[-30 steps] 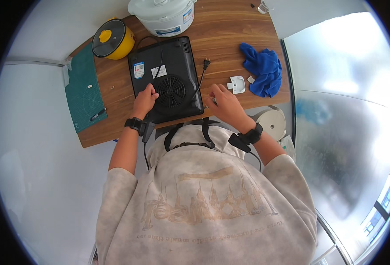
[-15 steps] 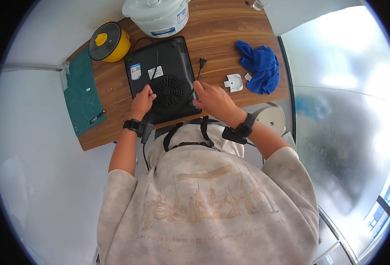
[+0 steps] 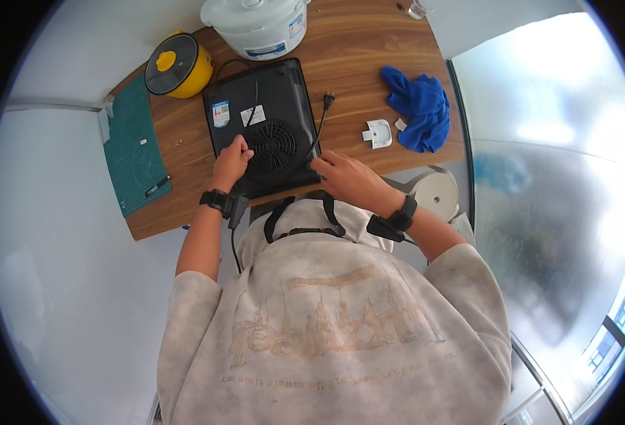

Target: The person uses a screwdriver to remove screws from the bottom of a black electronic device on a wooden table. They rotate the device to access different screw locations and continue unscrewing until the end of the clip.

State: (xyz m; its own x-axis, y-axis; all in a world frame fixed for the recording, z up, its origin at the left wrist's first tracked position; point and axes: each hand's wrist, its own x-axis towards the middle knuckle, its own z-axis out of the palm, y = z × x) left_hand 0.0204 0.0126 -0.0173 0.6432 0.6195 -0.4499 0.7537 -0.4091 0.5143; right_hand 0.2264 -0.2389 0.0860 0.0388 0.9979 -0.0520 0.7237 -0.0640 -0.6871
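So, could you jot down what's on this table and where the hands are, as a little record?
Surface: wooden table
Centre: flat black appliance, fan grille facing up
Left hand: curled beside the grille; a thin black cord runs to its fingers
Right hand: at the appliance's near right corner; grip unclear
Plug: right of the appliance
Far side: yellow pot, white pot, both lidded
Left: green mat, pen
Right: blue cloth, white plastic piece
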